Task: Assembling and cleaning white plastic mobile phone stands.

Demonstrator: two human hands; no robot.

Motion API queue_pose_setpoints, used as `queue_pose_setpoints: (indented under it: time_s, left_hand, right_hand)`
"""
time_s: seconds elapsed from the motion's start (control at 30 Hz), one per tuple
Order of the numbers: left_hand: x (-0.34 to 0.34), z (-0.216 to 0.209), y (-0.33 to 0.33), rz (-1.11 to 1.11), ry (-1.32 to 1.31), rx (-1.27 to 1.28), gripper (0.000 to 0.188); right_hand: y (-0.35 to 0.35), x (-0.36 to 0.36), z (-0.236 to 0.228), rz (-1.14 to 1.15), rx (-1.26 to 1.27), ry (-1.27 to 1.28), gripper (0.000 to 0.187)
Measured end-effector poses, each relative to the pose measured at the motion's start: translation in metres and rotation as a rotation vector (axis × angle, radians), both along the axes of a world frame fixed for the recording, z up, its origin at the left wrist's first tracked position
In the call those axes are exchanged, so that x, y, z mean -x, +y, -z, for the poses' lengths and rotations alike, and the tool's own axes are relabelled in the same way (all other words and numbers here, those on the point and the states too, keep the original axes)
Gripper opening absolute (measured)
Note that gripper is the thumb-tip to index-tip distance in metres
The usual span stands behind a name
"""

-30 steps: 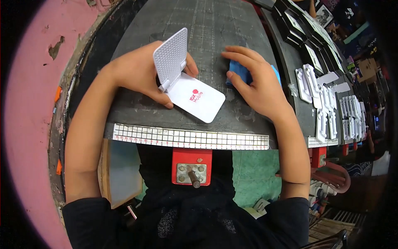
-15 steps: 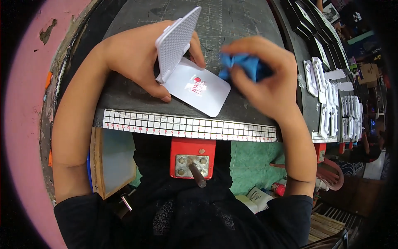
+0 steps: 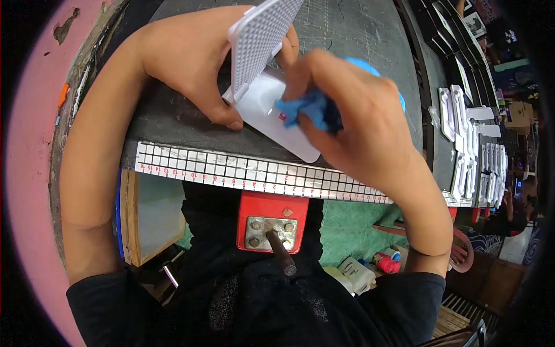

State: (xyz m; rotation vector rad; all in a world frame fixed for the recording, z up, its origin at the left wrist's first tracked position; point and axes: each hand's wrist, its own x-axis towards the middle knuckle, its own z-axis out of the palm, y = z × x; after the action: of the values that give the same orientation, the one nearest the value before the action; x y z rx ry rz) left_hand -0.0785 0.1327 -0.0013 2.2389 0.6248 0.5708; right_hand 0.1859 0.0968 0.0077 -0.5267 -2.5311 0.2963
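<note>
A white plastic hinged case (image 3: 263,115) lies on the dark scratched work surface (image 3: 341,34), its dimpled panel tilted up and its smooth panel flat. My left hand (image 3: 191,61) is wrapped around it near the hinge, the thumb at the near edge and other fingers behind the raised panel. Pinched in my right hand (image 3: 364,110) is a blue cloth (image 3: 312,110), which rests on the smooth panel. It covers most of the red print there. More blue material (image 3: 367,66) shows beyond my right hand.
A white ruler strip (image 3: 231,173) runs along the near table edge, above a red metal bracket (image 3: 245,202). White plastic parts (image 3: 457,121) lie in rows at the right, near black trays (image 3: 442,29). A wood-framed panel (image 3: 153,214) stands below at the left.
My right hand has brought the blue cloth left onto the smooth panel, over the red print. My left hand still holds the case. The whole view has shifted slightly.
</note>
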Motion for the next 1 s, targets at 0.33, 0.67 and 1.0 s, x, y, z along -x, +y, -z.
queue_pose_setpoints:
  time_s: [0.33, 0.67, 1.0]
  left_hand:
    - [0.0023, 0.0043, 0.007, 0.132, 0.027, -0.17, 0.077]
    - [-0.0006, 0.0037, 0.009, 0.197, -0.014, -0.254, 0.081]
    - [0.0033, 0.0069, 0.0068, 0.143, 0.007, -0.176, 0.072]
  right_hand:
    - [-0.0036, 0.0029, 0.0057, -0.081, -0.016, 0.041, 0.04]
    - [-0.0078, -0.0008, 0.0, -0.026, 0.052, 0.007, 0.033]
    - [-0.0088, -0.0014, -0.0014, 0.015, 0.027, 0.005, 0.032]
